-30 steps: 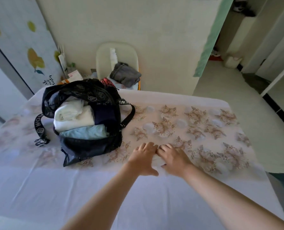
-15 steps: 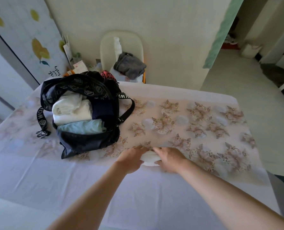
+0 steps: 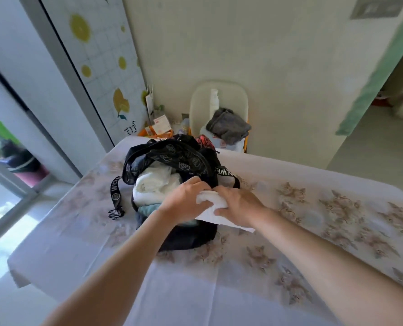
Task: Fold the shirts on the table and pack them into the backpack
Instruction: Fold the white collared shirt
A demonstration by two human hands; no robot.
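A black backpack [image 3: 191, 238] lies open on the table's left half, with white [image 3: 153, 184] and light blue [image 3: 148, 209] folded shirts inside. Both my hands hold a small folded white shirt [image 3: 210, 203] just over the backpack's open mouth. My left hand [image 3: 186, 198] grips its left end. My right hand [image 3: 239, 205] lies over its right part, thumb curled under the cloth. The shirt's lower edge hangs out below my right wrist.
The table carries a pale floral cloth [image 3: 337, 215]. Behind the table stands a white chair [image 3: 219, 107] with a grey garment [image 3: 228, 125] on it. A glass door lies to the left and a doorway to the right.
My hands picked the folded white shirt up off the table in front of me and carried it left to the backpack's opening. The camera has swung left too.
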